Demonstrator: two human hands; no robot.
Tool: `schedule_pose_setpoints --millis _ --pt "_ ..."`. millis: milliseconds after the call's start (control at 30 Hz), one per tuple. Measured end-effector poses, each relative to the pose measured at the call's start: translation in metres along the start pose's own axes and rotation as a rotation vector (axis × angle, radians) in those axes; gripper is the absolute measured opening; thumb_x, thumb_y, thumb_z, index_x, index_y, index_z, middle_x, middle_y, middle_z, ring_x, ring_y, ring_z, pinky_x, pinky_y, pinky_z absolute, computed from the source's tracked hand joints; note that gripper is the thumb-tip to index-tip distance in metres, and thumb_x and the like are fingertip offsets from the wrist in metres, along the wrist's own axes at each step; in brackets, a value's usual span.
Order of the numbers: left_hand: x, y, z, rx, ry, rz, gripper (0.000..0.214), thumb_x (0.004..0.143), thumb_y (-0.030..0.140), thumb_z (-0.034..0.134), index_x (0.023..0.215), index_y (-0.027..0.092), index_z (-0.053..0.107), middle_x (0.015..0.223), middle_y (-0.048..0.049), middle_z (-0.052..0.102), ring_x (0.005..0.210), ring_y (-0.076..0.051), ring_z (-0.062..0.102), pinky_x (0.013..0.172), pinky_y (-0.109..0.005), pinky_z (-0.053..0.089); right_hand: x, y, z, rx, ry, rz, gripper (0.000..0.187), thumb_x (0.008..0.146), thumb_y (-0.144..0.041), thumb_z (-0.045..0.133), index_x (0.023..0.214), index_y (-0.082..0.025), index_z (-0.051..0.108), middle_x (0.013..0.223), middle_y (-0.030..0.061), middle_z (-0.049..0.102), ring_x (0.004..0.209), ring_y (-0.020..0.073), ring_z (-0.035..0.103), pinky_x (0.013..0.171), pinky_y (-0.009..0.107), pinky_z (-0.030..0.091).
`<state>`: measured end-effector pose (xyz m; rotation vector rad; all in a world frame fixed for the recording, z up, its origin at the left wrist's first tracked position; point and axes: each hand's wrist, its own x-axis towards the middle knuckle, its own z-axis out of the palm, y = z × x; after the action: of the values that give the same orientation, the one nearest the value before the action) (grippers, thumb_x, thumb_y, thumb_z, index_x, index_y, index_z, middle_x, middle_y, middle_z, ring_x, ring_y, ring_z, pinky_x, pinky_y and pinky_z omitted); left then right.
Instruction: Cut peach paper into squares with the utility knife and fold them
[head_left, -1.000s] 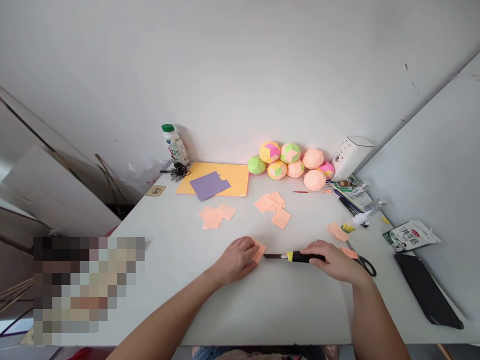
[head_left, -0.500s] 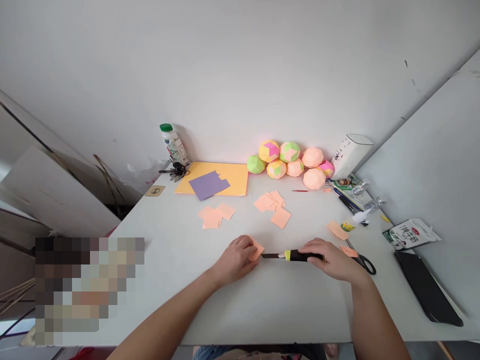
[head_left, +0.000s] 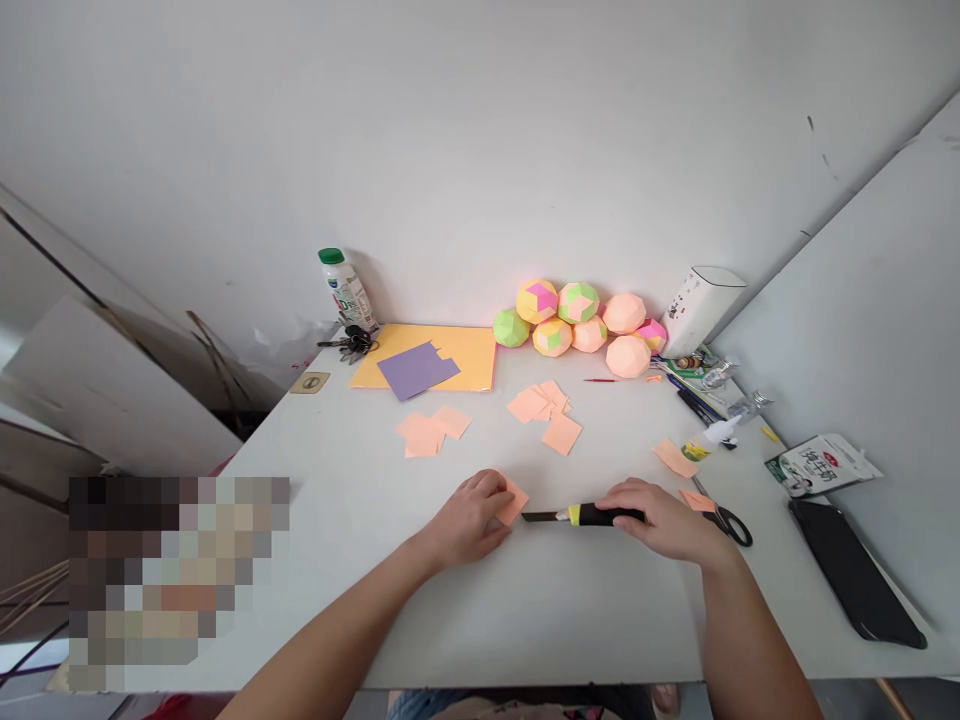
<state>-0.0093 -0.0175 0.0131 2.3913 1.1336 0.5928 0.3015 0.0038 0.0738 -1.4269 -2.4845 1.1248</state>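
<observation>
Only the utility knife [head_left: 592,514] has visibly shifted since the earlier frame: its blade tip sits slightly nearer the body, while the 2 hands are almost where they were.

Working left to right from my remote seat, I see a bottle [head_left: 349,290] and keys [head_left: 356,343] far beyond the left grip, off to its left, where they leave the hands room. Closer, ahead of that grip, a purple sheet [head_left: 418,371] lies on a yellow sheet [head_left: 472,350], with a left group of peach squares [head_left: 425,438] within easy reach.

Next comes the left hand [head_left: 469,512], its fingers closed over a peach paper [head_left: 514,498] and holding it to the table, I judge to stop it slipping. Right of those fingertips the blade lies low and nearly flat, pointing at the paper's edge; from this height I can't be sure it touches. Ahead of the gap between the grips lie more peach squares [head_left: 547,405], then 8 paper balls [head_left: 589,334] against the wall, safely back from the blade.

I see the right hand [head_left: 656,515] wrapped around the knife's rear handle, probably for steering. Just right of it lie scissors [head_left: 721,518].
</observation>
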Motion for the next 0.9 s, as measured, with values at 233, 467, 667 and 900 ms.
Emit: schedule_pose_setpoints --millis 233,467,667,900 --pt "0.0005 0.0010 -0.0031 -0.021 -0.021 0.012 0.012 0.076 0.011 0.051 0.083 0.021 0.053 0.098 -0.0059 0.051 0.097 -0.021 0.051 0.087 -0.037 0.046 0.0008 -0.0028 0.0016 0.002 0.041 0.005 0.033 0.088 -0.033 0.046 0.114 -0.026 0.064 0.114 0.0061 0.063 0.108 0.0249 0.054 0.090 0.040 0.045" --pt "-0.0003 -0.0009 -0.0030 -0.018 -0.020 0.015 0.015 0.077 0.010 0.050 0.085 0.021 0.053 0.098 -0.0062 0.052 0.097 -0.021 0.051 0.085 -0.036 0.047 -0.0001 -0.0014 0.0011 0.001 0.002 0.000 0.033 0.087 -0.032 0.047 0.114 -0.026 0.065 0.112 0.0056 0.064 0.108 0.0252 0.054 0.091 0.041 0.044" --pt "-0.0008 -0.0011 -0.0031 -0.011 -0.018 0.024 0.014 0.079 0.011 0.048 0.087 0.022 0.054 0.098 -0.0064 0.053 0.097 -0.022 0.052 0.085 -0.037 0.047 0.0010 -0.0012 0.0025 -0.009 0.005 -0.002 0.033 0.087 -0.031 0.046 0.114 -0.027 0.065 0.111 0.0050 0.064 0.107 0.0255 0.054 0.090 0.041 0.044" --pt "-0.0005 -0.0028 -0.0034 -0.008 -0.028 0.032 0.013 0.079 0.009 0.048 0.079 0.021 0.052 0.094 -0.0051 0.052 0.095 -0.020 0.052 0.084 -0.034 0.046 0.0001 -0.0043 0.0013 -0.016 0.026 -0.007 0.033 0.087 -0.031 0.046 0.113 -0.026 0.065 0.111 0.0053 0.065 0.108 0.0257 0.053 0.090 0.042 0.044"
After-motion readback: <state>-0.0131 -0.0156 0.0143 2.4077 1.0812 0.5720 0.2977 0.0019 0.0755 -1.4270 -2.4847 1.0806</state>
